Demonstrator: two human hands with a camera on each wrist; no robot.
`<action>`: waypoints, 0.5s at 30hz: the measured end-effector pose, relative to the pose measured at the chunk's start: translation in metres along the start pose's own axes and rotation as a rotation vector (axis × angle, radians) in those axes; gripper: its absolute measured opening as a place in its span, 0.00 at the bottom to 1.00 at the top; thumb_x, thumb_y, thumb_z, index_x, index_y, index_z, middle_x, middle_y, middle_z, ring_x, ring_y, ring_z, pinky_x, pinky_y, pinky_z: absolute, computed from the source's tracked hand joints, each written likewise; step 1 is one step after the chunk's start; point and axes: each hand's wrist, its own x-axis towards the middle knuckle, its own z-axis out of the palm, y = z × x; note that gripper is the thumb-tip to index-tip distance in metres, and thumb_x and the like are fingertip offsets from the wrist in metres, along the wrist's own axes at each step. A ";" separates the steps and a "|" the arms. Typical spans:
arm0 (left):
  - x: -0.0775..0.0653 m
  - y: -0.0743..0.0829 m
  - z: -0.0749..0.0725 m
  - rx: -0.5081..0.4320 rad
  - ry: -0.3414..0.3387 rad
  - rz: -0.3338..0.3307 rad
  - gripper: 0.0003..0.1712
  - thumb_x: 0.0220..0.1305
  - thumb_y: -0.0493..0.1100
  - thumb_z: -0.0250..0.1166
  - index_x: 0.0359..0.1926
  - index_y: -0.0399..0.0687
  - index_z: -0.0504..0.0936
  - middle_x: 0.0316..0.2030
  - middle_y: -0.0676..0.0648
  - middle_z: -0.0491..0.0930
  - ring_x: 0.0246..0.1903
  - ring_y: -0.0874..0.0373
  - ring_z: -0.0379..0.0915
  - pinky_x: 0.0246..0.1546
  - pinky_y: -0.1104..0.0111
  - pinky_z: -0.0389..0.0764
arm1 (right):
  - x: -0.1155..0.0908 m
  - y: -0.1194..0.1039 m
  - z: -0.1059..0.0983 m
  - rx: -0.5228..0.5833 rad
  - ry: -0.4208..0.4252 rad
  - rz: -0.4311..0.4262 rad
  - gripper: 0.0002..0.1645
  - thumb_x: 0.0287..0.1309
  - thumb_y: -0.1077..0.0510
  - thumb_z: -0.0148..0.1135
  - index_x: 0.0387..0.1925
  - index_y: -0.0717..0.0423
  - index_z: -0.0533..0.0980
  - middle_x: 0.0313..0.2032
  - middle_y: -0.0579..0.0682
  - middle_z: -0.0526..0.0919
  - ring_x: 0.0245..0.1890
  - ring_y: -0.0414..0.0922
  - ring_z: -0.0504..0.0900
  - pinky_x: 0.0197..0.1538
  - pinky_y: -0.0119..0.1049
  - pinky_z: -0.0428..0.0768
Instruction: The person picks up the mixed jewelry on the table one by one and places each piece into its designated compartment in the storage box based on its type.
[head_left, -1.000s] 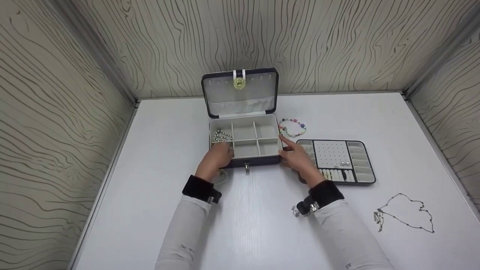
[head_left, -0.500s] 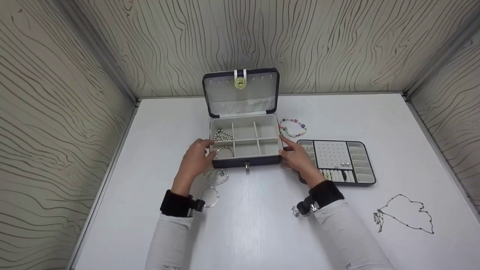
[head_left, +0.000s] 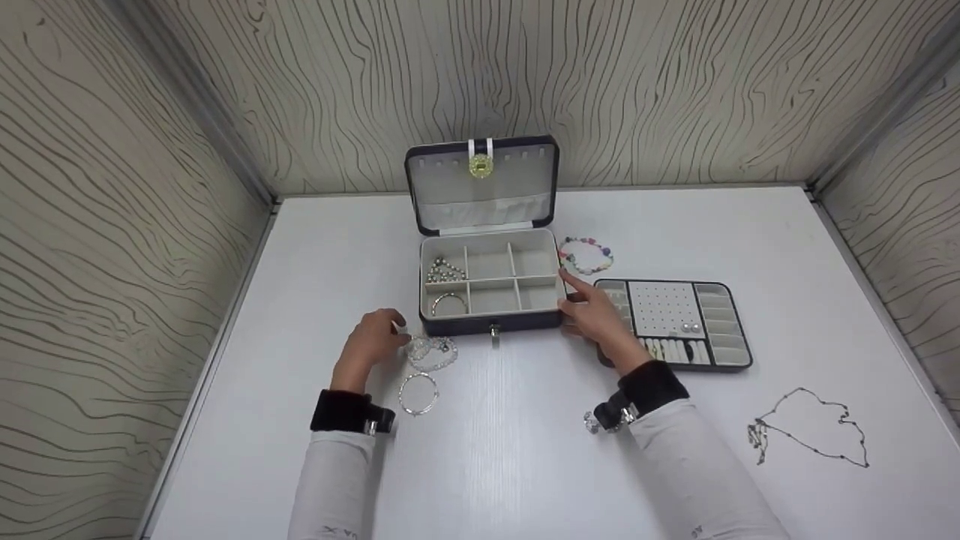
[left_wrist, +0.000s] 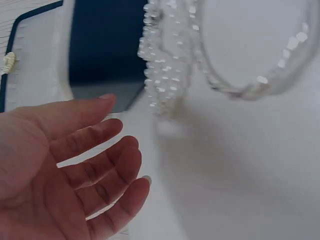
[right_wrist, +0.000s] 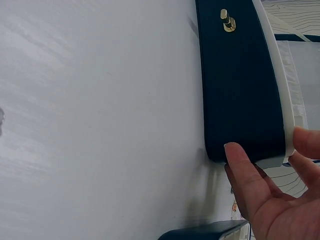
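My left hand [head_left: 371, 341] is just left of a clear beaded bracelet [head_left: 421, 347] on the table, fingers loosely bent and holding nothing. In the left wrist view its fingertips stand apart from the bunched beads [left_wrist: 167, 82]. A thin silvery bangle [head_left: 435, 386] lies nearer me. With my right hand [head_left: 596, 322] I hold the right end of an open dark blue jewelry box [head_left: 525, 322], fingers at its side wall and rim. Inside the box, a silvery bead string [head_left: 448, 275] lies in the back left compartment and a ring-shaped bracelet [head_left: 450, 295] in the front left one.
A compartmented tray [head_left: 742, 330] with rings and pearl studs sits right of the box. A colorful bead bracelet [head_left: 605, 253] lies behind it. A thin chain necklace [head_left: 814, 450] is farther right, and a clear trinket [head_left: 591, 422] lies partly behind my right wrist.
My left hand has come out of the front left compartment, leaving the bracelet there, and moved left and toward me to the clear beads. My right hand has stayed at the box.
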 end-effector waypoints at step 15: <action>0.003 0.001 0.009 0.108 0.003 -0.067 0.09 0.57 0.39 0.68 0.36 0.38 0.83 0.33 0.41 0.83 0.34 0.44 0.79 0.37 0.51 0.80 | -0.001 -0.001 0.000 0.011 -0.003 -0.005 0.36 0.70 0.60 0.53 0.75 0.41 0.56 0.61 0.66 0.65 0.53 0.56 0.76 0.54 0.47 0.80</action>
